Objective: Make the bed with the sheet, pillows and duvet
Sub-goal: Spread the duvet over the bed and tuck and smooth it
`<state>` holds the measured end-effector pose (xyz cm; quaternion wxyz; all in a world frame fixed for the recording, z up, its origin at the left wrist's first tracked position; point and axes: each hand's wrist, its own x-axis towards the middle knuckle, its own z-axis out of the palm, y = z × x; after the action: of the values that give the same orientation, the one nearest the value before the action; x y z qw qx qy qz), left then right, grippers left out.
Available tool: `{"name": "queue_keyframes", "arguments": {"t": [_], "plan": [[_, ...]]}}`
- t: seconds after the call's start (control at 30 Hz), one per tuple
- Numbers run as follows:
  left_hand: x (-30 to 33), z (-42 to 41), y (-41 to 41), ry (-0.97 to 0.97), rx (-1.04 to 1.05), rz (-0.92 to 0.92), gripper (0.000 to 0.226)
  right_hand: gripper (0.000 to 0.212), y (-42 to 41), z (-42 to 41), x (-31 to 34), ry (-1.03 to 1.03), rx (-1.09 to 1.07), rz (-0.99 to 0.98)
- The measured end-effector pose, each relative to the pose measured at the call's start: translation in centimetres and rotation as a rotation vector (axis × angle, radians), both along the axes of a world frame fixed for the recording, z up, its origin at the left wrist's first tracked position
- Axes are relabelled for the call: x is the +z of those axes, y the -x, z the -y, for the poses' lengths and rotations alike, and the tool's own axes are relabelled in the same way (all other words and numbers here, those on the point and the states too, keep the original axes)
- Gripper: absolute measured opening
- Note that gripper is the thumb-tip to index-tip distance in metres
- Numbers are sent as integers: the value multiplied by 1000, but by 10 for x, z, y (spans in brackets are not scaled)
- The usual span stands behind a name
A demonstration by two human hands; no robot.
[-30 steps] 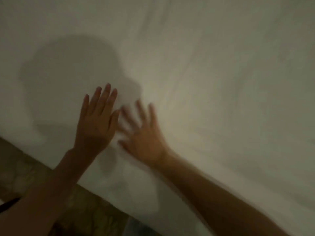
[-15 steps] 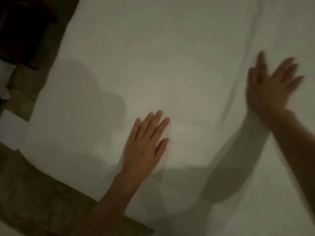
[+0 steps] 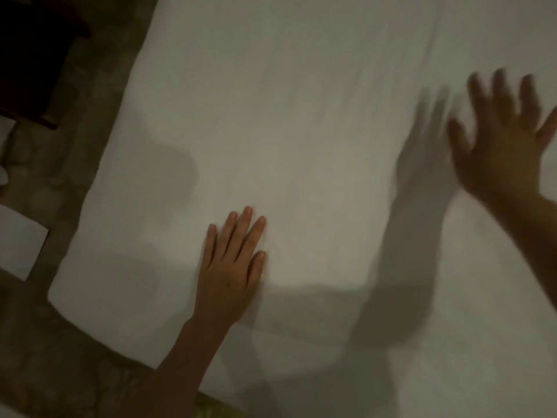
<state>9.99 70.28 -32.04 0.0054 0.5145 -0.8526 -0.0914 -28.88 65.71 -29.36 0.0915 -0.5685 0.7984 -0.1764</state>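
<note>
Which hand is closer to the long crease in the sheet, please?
Right. The right hand, blurred with fingers spread, is just right of the crease running down the sheet. The left hand lies flat, far to its left, near the bed's edge.

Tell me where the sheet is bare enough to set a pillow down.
Most of the white sheet is bare. The widest patch runs from the left hand, flat near the bed's near edge, up to the far end of the view. Another lies between the two hands, in shadow. Only the right side is busy: the right hand, spread and blurred, beside faint creases.
</note>
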Motion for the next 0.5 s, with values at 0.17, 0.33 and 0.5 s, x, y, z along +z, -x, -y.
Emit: {"name": "queue_keyframes", "arguments": {"t": [0.17, 0.33, 0.5], "plan": [[12, 31, -28, 15, -20, 71, 48, 58, -81, 69, -40, -227, -322, -55], [14, 75, -77, -3, -59, 79, 48, 70, -313, -40, -36, -122, 339, -131], [2, 117, -112, -18, -238, 65, 50, 81, -434, -2, 4, -403, 55, 478]]}}
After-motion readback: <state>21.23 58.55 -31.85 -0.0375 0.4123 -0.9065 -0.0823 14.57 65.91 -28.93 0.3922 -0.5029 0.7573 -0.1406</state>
